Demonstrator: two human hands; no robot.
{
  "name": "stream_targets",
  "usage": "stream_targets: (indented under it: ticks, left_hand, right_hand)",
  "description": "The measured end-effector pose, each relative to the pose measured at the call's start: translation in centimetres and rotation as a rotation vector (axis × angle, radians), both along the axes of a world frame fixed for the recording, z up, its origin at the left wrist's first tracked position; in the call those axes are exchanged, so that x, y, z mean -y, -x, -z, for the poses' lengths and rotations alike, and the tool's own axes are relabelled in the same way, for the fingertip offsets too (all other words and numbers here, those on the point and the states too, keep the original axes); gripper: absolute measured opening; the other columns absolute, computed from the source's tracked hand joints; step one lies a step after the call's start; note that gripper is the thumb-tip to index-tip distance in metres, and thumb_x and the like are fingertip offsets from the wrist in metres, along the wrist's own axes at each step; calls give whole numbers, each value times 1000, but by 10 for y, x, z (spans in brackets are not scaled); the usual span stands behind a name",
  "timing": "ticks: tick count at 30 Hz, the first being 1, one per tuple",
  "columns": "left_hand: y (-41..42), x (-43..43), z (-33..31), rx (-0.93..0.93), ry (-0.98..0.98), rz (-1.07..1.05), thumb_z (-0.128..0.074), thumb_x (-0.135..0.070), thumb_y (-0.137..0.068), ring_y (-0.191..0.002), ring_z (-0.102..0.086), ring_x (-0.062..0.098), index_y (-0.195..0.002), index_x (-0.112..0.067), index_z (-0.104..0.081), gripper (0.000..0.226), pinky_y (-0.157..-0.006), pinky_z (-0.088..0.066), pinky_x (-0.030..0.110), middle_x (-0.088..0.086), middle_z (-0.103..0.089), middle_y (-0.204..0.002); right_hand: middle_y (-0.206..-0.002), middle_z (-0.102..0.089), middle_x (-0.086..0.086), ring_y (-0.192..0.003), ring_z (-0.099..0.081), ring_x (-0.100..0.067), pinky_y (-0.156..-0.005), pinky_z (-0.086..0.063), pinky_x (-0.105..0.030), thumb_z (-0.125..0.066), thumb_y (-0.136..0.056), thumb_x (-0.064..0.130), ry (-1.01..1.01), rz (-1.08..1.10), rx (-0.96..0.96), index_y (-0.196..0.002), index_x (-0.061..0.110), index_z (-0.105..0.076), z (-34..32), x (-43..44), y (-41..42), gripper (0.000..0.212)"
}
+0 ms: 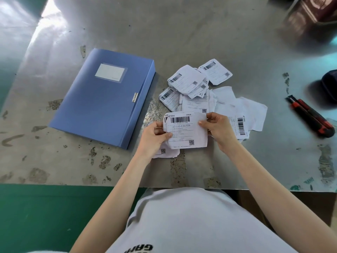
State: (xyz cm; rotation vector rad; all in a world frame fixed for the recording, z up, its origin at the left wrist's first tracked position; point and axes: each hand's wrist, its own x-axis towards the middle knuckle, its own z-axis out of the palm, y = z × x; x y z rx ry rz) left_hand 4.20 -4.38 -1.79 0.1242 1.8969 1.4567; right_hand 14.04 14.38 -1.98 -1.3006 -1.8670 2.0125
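Observation:
A white shipping label (186, 131) with a barcode and a QR code is held above the table between both hands. My left hand (155, 137) pinches its left edge, thumb on top. My right hand (218, 128) pinches its upper right corner. Under my left hand lie one or two more labels (167, 152). Behind the held label a loose pile of crumpled labels (198, 88) is spread over the grey metal table (200, 33). To the left lies a shut blue file box (104, 97) with a clear label pocket and a metal clasp.
A red and black utility knife (310, 115) lies at the right. A dark cap-like object (328, 86) sits behind it at the right edge. A brown blurred object (310, 17) stands at the far right. The table's front edge runs just before my body; green floor shows left.

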Motion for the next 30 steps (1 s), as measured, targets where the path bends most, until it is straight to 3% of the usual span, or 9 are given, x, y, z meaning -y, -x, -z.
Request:
stream_targets:
  ticks: [2, 6, 9, 13, 19, 21, 24, 30]
  left_hand:
    - [0, 7, 1, 5, 13, 3, -69, 0, -84, -92, -71, 20, -104, -8, -59, 24, -77, -59, 30, 6, -74, -97]
    - [2, 21, 4, -73, 89, 21, -64, -2, -88, -96, -70, 18, -105, -11, -61, 20, -87, -56, 39, 5, -74, -98]
    - [4, 29, 7, -157, 170, 34, -63, -5, -88, -96, -68, 13, -106, -12, -61, 19, -89, -55, 37, 2, -74, -101]
    - [5, 39, 13, -248, 243, 27, -63, -10, -90, -94, -66, 7, -100, -18, -63, 13, -73, -58, 23, -3, -72, -101]
    - [1, 50, 18, -408, 289, 11, -63, -7, -89, -72, -61, -3, -89, -22, -59, 16, -51, -49, 8, -11, -61, -81]
    - [0, 51, 20, -427, 297, 6, -64, -7, -88, -74, -61, 4, -92, -22, -58, 17, -56, -54, 16, -9, -60, -82]
    - [-1, 51, 23, -582, 392, 43, -67, -6, -85, -77, -55, 11, -105, -14, -58, 23, -72, -50, 23, -3, -57, -93]
    - [-4, 50, 24, -775, 506, 115, -70, -8, -82, -78, -47, 12, -120, -8, -48, 44, -69, -42, 26, 6, -50, -110]
  right_hand:
    - [-95, -67, -20, -88, -64, -28, -82, -55, -43, -71, -80, 3, -7, -37, -11, -98, 5, -63, 0, 5, 2, 20]
    - [-79, -59, -3, -77, -61, -19, -72, -56, -35, -71, -77, -4, -26, -89, -35, -98, 11, -64, 0, 14, 8, 27]
    - [-76, -57, 0, -74, -58, -17, -67, -56, -32, -67, -79, -8, -61, -107, -35, -97, 12, -64, 2, 19, 14, 27]
    - [-72, -58, 1, -69, -56, -15, -61, -54, -27, -65, -79, -8, -128, -208, -41, -93, 11, -67, 6, 26, 21, 24]
    - [-70, -61, 3, -65, -55, -14, -64, -53, -33, -68, -78, -2, -241, -248, 4, -76, 20, -60, 15, 37, 28, 23]
    - [-72, -61, 4, -62, -53, -11, -65, -51, -28, -68, -76, -1, -333, -273, -4, -77, 18, -59, 17, 39, 31, 21]
    - [-74, -59, 4, -61, -51, -4, -57, -40, -8, -66, -75, -2, -450, -310, -39, -82, 14, -57, 18, 45, 34, 19]
    - [-78, -59, 3, -65, -50, -9, -61, -41, -14, -66, -77, 3, -533, -303, -41, -85, 15, -56, 25, 49, 35, 18]
